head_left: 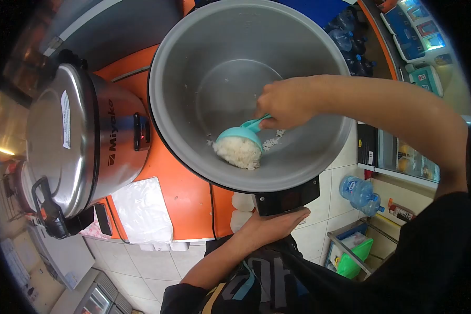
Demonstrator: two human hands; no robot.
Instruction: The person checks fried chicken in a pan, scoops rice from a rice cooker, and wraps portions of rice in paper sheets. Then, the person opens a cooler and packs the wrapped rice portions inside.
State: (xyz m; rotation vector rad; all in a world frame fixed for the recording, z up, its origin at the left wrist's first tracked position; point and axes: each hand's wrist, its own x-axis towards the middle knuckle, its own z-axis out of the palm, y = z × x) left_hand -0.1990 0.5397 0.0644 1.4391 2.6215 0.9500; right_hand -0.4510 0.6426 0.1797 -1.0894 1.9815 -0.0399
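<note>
My right hand (288, 104) is closed around the handle of a turquoise scoop (252, 127), reaching inside a large grey cooking pot (165, 112). A rounded mound of white rice (239, 152) fills the scoop, which is tilted low against the near inner wall. Loose grains (272, 142) stick to the wall beside it, and a few dot the pot's bottom. Below the pot's front, my left hand (278, 226) lies flat, fingers stretched, against the underside of a black control box (288, 199). The fingertips of my right hand are partly hidden.
A steel Miyako rice cooker (115, 136) with its lid down stands left on the orange table (188, 209). Plastic bags (143, 209) and a phone (103, 219) lie near the table's front edge. Water bottles (361, 194) and a rack (353, 251) are at right.
</note>
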